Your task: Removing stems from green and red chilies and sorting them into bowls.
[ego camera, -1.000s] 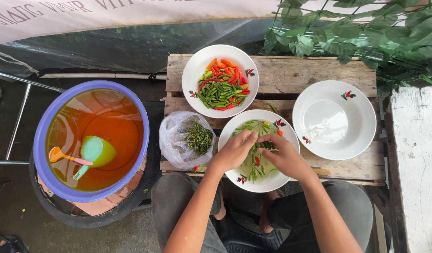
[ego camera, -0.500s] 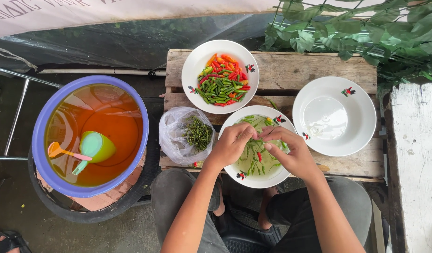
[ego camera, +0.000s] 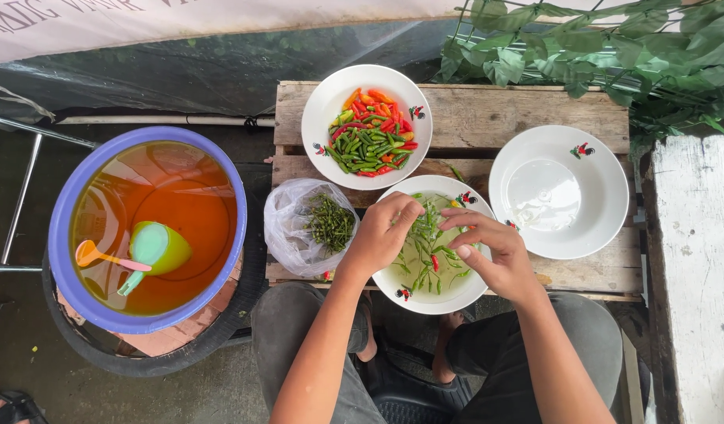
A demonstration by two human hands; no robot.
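Observation:
My left hand (ego camera: 384,233) and my right hand (ego camera: 489,253) hover over a white bowl (ego camera: 425,300) of green and red chilies in water, on a wooden pallet (ego camera: 519,110). Both hands pinch at a small green chili (ego camera: 426,213) between them, fingers curled. Behind it stands a second white bowl (ego camera: 321,118) heaped with green, red and orange chilies (ego camera: 371,132). Left of my left hand lies a clear plastic bag (ego camera: 287,228) holding green chili stems (ego camera: 329,222). An empty white bowl (ego camera: 558,191) sits right of my right hand.
A blue basin (ego camera: 63,228) of orange-tinted water with a green scoop (ego camera: 154,250) and orange spoon (ego camera: 95,255) stands on the left atop a black tyre (ego camera: 181,353). Green leaves (ego camera: 613,47) hang at top right. A white concrete ledge (ego camera: 696,267) runs along the right.
Both hands have lifted from the chilies in the near bowl and drawn together at its far rim, now pinching one green chili.

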